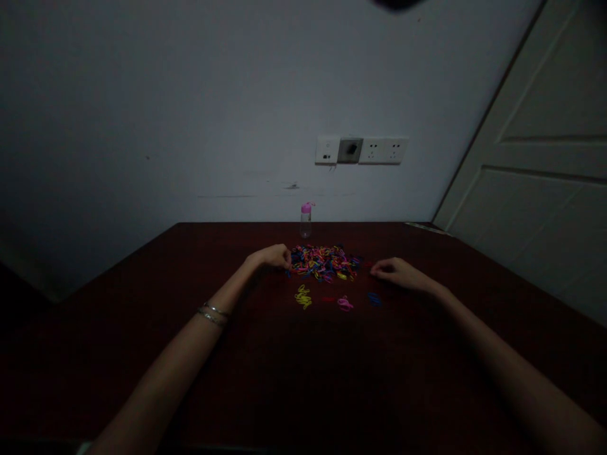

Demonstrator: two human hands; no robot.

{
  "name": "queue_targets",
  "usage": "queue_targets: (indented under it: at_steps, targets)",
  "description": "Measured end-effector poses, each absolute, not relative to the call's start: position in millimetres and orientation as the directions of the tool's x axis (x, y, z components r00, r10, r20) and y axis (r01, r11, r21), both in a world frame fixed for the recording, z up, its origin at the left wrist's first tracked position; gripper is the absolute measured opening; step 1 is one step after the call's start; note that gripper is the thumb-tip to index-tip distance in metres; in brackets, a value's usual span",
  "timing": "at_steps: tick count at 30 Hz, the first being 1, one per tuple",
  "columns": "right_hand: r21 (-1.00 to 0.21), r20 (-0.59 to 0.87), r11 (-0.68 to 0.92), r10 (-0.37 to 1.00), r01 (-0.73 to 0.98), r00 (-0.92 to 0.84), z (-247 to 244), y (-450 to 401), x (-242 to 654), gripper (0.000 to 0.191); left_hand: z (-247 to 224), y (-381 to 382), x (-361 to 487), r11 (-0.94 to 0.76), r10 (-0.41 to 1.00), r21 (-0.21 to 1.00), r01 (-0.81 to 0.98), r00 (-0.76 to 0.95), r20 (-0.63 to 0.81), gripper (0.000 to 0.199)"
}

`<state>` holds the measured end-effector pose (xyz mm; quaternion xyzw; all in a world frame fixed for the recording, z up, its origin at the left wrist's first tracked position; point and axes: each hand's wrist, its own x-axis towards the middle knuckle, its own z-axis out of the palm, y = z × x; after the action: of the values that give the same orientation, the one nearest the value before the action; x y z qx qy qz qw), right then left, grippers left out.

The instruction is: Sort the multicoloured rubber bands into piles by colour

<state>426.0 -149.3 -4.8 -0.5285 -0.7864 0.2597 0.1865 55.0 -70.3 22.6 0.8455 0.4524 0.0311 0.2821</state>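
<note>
A heap of small coloured elastic bands (322,260) lies on the dark red table. At its left edge rests my left hand (277,255), fingers curled in and closed; whatever they hold is hidden. Just off the heap's right side, my right hand (401,273) has its thumb and fingertips drawn together in a pinch, and anything between them is too small to make out. Nearer to me lie a yellow group of bands (303,297), a faint red group (329,299), a pink group (345,304) and a blue group (374,298).
Behind the heap stands a clear bottle (306,224) with a pink cap. The table (265,379) meets a pale wall (237,114) that carries switches and sockets (383,150). A panelled door (535,151) is on the right. The light is dim.
</note>
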Motion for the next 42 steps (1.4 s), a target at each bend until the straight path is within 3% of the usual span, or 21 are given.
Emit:
queue_targets:
  at_steps: [15,21,28,33,37,42]
  targets:
    - [-0.611,0.032,0.311,0.929,0.728,-0.37,-10,-146,428,0.033,21,-64,38,-0.333,0.764,0.637,0.695,0.594,-0.25,0.011]
    - [-0.612,0.03,0.317,0.925,0.724,-0.38,-12,-143,430,0.035,18,-62,35,-0.297,0.738,0.621,0.725,0.587,-0.333,0.011]
    - [-0.6,0.025,0.309,0.929,0.738,-0.369,-10,-144,427,0.034,16,-60,31,-0.324,0.749,0.57,0.755,0.573,-0.333,0.01]
    - [-0.609,0.025,0.312,0.926,0.729,-0.376,-9,-146,424,0.034,18,-56,26,-0.338,0.788,0.546,0.767,0.548,-0.281,0.011]
    - [-0.616,0.025,0.317,0.923,0.721,-0.384,-9,-145,424,0.034,30,-62,32,-0.388,0.84,0.496,0.777,0.519,-0.156,0.015]
    - [-0.629,0.016,0.318,0.918,0.709,-0.397,-9,-143,424,0.033,55,-92,61,-0.494,0.805,0.529,0.69,0.593,-0.023,0.017]
